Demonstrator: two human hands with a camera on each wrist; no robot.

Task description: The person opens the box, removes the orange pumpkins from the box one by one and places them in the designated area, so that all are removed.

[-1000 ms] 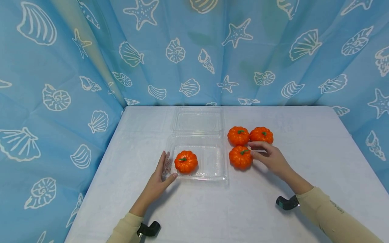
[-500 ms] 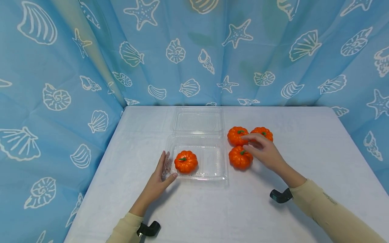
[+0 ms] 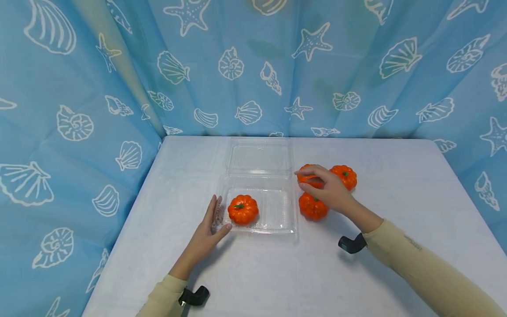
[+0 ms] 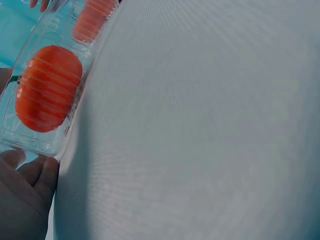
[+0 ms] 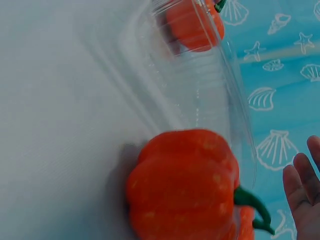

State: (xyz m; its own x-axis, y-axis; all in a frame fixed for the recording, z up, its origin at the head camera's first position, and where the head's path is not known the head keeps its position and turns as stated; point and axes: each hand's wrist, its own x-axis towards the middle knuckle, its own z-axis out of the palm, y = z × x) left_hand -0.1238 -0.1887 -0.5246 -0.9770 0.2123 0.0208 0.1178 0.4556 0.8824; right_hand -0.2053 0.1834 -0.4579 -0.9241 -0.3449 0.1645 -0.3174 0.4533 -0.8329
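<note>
A clear plastic clamshell box [image 3: 277,209] lies with its lid [image 3: 259,157] folded back. In its left part sits one orange toy pumpkin [image 3: 243,210] with a green stem. My left hand [image 3: 203,238] rests against the box's left side, fingers straight, thumb at the front corner. To the right of the box, my right hand [image 3: 330,188] hovers over the back-left pumpkin [image 3: 310,179], partly hiding it. Its fingers [image 5: 300,182] are relaxed and apart from the pumpkins in the right wrist view. The front pumpkin [image 5: 185,187] lies below that hand.
Another pumpkin [image 3: 344,177] stands behind the right hand, at the back right of the group. A white cloth [image 3: 253,277] covers the table. Blue curtains [image 3: 245,79] with shell prints hang behind and at the sides. Black wrist cameras [image 3: 194,296] sit on both forearms.
My right hand has moved left and slightly back, from beside the front pumpkin to over the back-left one. The left hand, box and pumpkins stay put; the head view has shifted slightly.
</note>
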